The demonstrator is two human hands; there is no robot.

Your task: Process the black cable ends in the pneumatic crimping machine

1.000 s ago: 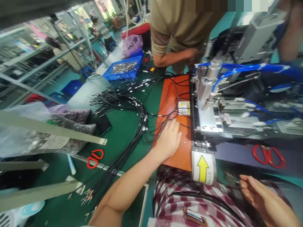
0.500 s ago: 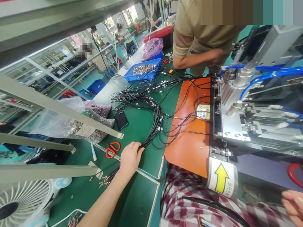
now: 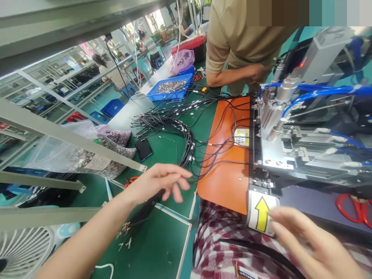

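Spreading its fingers loosely, the left hand point(image 3: 170, 181) was above the lower run of a black cable bundle point(image 3: 188, 149), its grip slack and parted rather than closed around the strands. Whether the fingertips brushed any cable could not be told. Beyond the hand, the bundle curved up across the green mat point(image 3: 157, 252) and fanned out; on the near side it passed beneath the wrist and ended in stripped wire ends point(image 3: 124, 231). Several single cables looped from the bundle onto the orange plate point(image 3: 223, 190), just right of the left fingers, and ran toward the metal clamping machine point(image 3: 277, 155).

The right hand point(image 3: 279, 221), blurred, was well apart from the bundle, its thumb and fingers bent with a gap between them. It was in front of the yellow arrow label point(image 3: 262, 211), partly covering its edge; contact there could not be told. Red-handled scissors point(image 3: 357, 205) lay farther right. A black phone point(image 3: 143, 150) rested beside the bundle, beyond the left forearm.
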